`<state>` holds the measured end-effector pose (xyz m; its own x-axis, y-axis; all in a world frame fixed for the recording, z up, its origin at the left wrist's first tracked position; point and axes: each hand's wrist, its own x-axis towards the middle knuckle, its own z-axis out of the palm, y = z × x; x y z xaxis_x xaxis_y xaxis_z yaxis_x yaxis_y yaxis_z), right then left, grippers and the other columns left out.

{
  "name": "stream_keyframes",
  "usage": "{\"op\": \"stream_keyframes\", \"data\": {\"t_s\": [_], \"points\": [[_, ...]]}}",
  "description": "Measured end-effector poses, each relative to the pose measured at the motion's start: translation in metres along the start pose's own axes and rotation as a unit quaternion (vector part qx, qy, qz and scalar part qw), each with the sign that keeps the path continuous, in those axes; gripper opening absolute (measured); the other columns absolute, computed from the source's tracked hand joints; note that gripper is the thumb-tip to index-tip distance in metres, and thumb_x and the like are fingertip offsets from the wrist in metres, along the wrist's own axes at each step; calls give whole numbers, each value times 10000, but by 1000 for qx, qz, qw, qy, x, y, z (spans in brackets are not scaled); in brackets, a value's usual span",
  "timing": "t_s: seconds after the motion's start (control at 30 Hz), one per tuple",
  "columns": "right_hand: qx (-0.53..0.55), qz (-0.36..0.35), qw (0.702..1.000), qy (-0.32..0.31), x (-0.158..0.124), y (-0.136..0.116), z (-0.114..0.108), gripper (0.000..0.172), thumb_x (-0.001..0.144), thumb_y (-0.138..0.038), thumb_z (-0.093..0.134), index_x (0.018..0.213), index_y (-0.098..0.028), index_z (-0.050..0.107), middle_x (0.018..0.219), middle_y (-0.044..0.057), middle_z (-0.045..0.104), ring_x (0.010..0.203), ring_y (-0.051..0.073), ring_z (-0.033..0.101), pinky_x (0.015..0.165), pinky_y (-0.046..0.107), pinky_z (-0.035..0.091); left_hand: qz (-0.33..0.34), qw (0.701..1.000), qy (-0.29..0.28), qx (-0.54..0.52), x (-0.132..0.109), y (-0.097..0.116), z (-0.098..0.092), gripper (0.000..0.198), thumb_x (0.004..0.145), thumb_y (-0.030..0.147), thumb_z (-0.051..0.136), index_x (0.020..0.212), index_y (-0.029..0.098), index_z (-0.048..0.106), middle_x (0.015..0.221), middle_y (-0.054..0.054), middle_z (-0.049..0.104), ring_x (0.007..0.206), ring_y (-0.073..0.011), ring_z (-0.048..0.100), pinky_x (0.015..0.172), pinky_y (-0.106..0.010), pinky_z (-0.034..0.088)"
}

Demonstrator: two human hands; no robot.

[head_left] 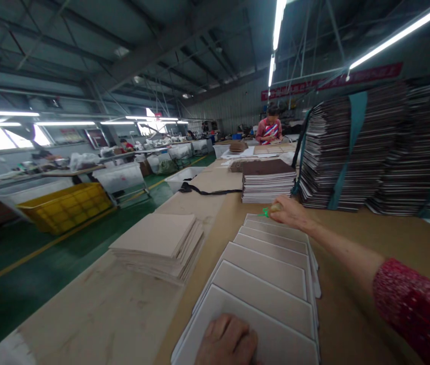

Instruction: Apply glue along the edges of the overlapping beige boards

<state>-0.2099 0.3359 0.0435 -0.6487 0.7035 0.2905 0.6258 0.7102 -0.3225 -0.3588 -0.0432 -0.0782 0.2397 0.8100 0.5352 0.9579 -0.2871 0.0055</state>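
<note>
Pale beige panels (260, 271) with white edges lie fanned out like steps, overlapping, in front of me. My left hand (227, 340) rests on the nearest panel with its fingers curled under; whether anything is inside them is hidden. At the far end of the fan, my right hand (289, 210) is closed round a small tool (275, 207) with a tan handle. A bright green tip (265, 212) sticks out to the left, just over the farthest panel. The tool's exact kind does not show.
Left of the fan is a stack of beige sheets (157, 238). Beyond it stands a dark-topped pile (268, 175), with tall strapped stacks (351, 152) at the right. A black strap (215, 192) crosses the table. A co-worker (270, 129) stands farther back; a yellow bin (66, 205) is left.
</note>
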Motion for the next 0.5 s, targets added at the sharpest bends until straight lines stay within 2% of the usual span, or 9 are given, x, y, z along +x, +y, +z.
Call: {"op": "stream_keyframes", "data": {"t_s": [0.2, 0.5], "points": [[29, -14, 999, 14, -15, -6, -7, 279, 1013, -408, 704, 1128, -159, 654, 1114, 63, 649, 958, 207, 643, 852, 395, 578, -30, 999, 13, -31, 13, 10, -12, 324, 818, 348, 809, 1071, 243, 637, 997, -10, 715, 900, -224, 643, 747, -356, 527], [1, -36, 999, -12, -19, -47, 8, 292, 1016, -445, 686, 1107, -169, 653, 1095, 60, 646, 950, 207, 630, 865, 399, 562, -39, 998, 1, -39, 13, 14, -15, 365, 780, 298, 839, 1085, 246, 645, 1036, -5, 721, 919, -227, 638, 756, -364, 529]]}}
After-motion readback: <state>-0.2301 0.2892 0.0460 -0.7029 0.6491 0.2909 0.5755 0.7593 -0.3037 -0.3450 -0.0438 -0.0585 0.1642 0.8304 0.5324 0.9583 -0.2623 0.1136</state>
